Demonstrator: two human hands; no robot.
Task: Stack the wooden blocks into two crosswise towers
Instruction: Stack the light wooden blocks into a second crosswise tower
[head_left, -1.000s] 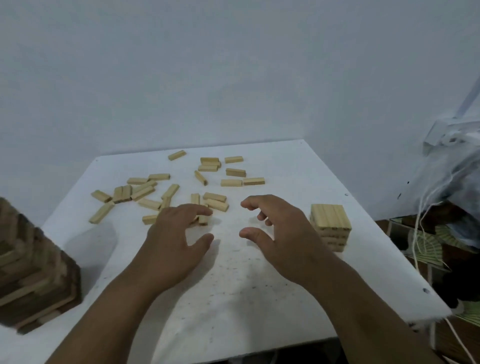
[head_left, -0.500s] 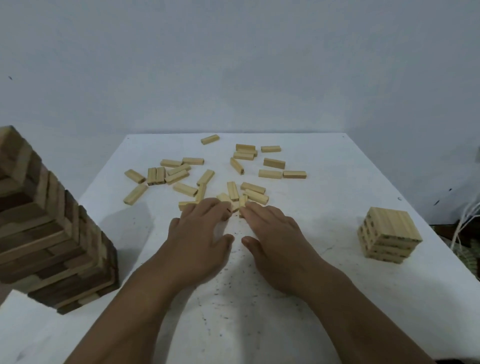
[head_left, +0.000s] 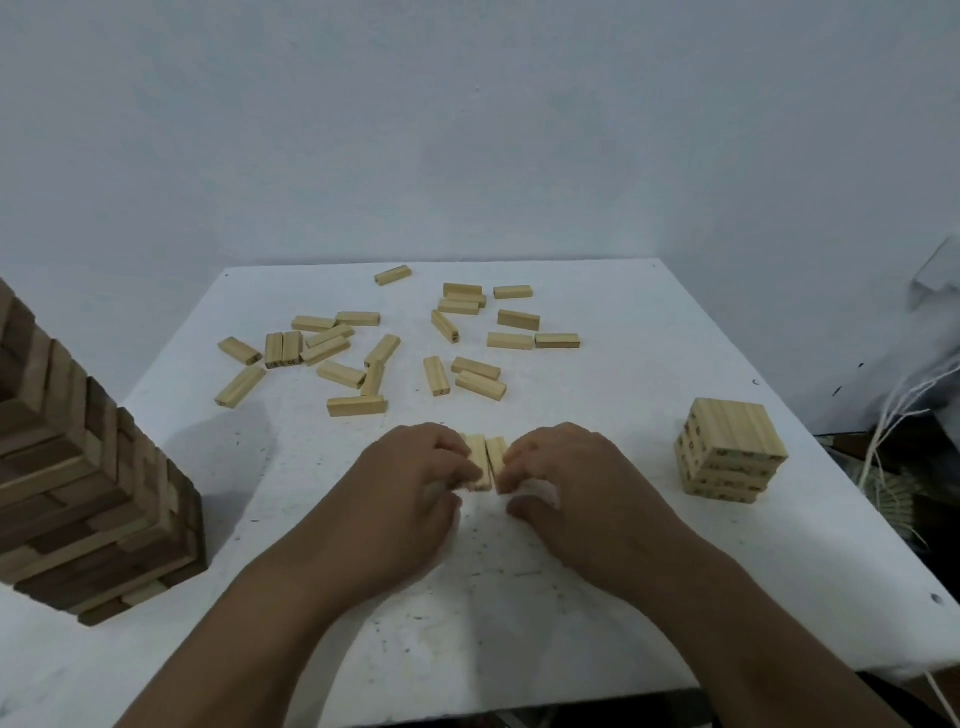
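White square tabletop (head_left: 597, 597) stands against a plain pale wall (head_left: 467, 130). Half a second ago both hands lay flat, fingers stretched toward the scattered blocks; now they are drawn nearer to the person, and their fingers are curled. The left hand (head_left: 410, 483) grips one small light wooden block (head_left: 477, 462) and the right hand (head_left: 576, 483) grips a second one (head_left: 496, 457); the two lie side by side, touching. Loose light wooden blocks (head_left: 395, 343) lie scattered behind the hands. A low crosswise tower of light blocks (head_left: 730, 449) stands to the right, well apart. A tall dark-and-light wooden tower (head_left: 78, 493) rises at the left edge.
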